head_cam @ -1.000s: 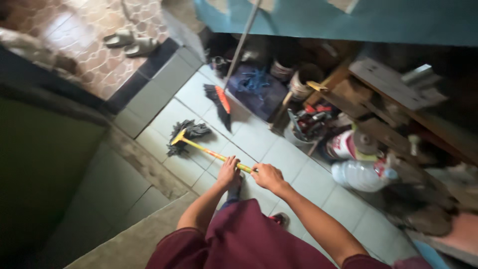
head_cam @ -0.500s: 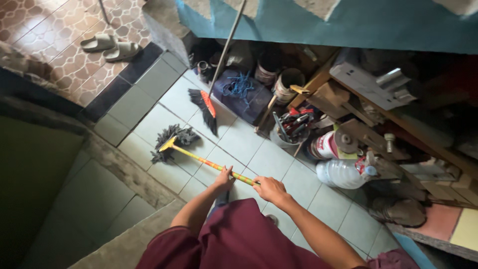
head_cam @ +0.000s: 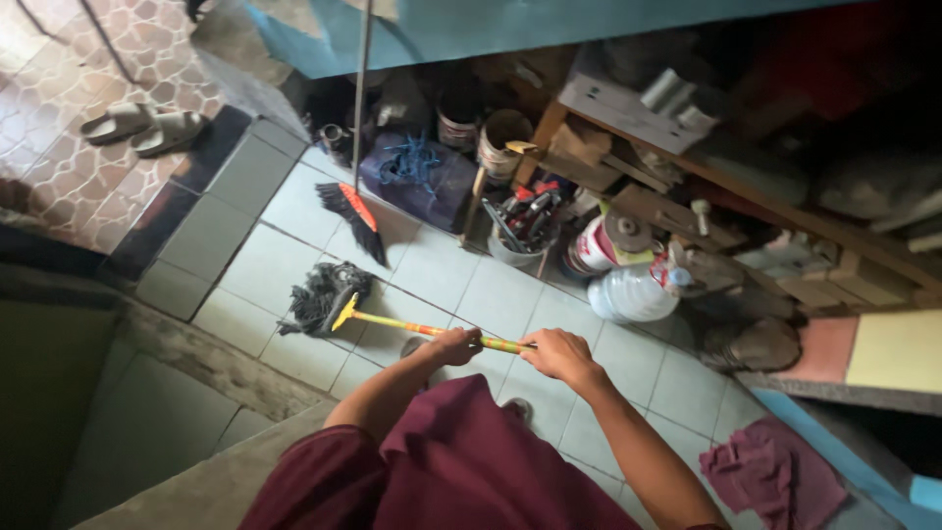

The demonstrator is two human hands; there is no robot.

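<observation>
Both my hands grip the yellow patterned handle (head_cam: 407, 326) of a mop. My left hand (head_cam: 453, 344) is lower on the handle, and my right hand (head_cam: 557, 353) holds it just behind. The dark stringy mop head (head_cam: 319, 296) rests on the pale tiled floor (head_cam: 255, 255) ahead of me, to the left. My maroon garment fills the bottom of the view.
A broom with dark bristles (head_cam: 355, 218) leans against the blue wall. Beyond it lie a dark bag (head_cam: 417, 177), buckets (head_cam: 502, 145), a tool container (head_cam: 520, 224), a clear water jug (head_cam: 636, 292) and cluttered wooden shelves (head_cam: 687, 128). Sandals (head_cam: 142, 126) sit far left. A maroon rag (head_cam: 775, 471) lies right.
The view has swung, so the mop sits lower and more central. My hands keep their grip while the mop head has slid a little across the tiles.
</observation>
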